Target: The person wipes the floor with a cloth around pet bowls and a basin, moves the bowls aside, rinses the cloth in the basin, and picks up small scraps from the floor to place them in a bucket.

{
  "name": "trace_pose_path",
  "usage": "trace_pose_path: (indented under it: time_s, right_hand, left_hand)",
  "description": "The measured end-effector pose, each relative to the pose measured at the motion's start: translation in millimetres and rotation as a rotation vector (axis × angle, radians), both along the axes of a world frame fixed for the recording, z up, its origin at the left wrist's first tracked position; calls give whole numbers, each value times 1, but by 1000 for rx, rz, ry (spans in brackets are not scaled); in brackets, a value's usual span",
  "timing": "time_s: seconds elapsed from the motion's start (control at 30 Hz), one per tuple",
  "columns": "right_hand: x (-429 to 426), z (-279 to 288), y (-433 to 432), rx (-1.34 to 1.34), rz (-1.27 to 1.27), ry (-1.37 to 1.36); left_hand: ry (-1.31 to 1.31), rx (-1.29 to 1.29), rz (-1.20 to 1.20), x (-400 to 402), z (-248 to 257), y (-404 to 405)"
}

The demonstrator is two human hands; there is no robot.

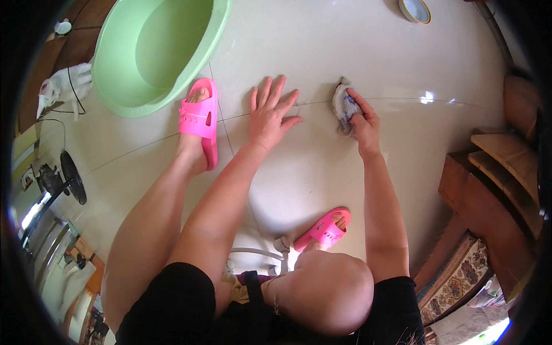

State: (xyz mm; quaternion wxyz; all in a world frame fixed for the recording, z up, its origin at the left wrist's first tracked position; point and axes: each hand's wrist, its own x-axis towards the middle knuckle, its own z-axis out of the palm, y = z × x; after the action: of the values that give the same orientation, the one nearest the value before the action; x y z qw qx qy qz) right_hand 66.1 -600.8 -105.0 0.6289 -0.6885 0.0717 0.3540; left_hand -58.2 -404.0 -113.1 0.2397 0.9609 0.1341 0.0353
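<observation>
My right hand (365,128) grips a crumpled grey-white cloth (343,105) with blue marks, low over the pale tiled floor (310,148). To its left, my left hand (271,111) is spread palm down at the floor, fingers apart and holding nothing. Whether its palm touches the tile I cannot tell. A thin dark strand, perhaps hair, lies beside its thumb, close to a tile joint. Left of that hand is my foot in a pink slipper (200,123). Beyond the slipper stands a large light-green plastic basin (116,56); I cannot tell whether it holds water.
A white cat (71,86) lies beside the basin, with a dark cable across it. A bowl (415,10) sits at the far right. Brown wooden furniture (483,189) lines the right. My other pink slipper (327,228) is near a wheeled stool base (282,248).
</observation>
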Motion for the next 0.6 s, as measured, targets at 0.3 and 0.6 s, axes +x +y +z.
trace_pose_path:
  time_s: [0.3,0.6]
  right_hand:
    - [-3,-6,-1,33,0,-85]
    - [-5,-6,-1,-14,13,-126]
  left_hand:
    - [-239,92,-50,18,-13,-2]
    - [-300,-292,383,21,0,-17]
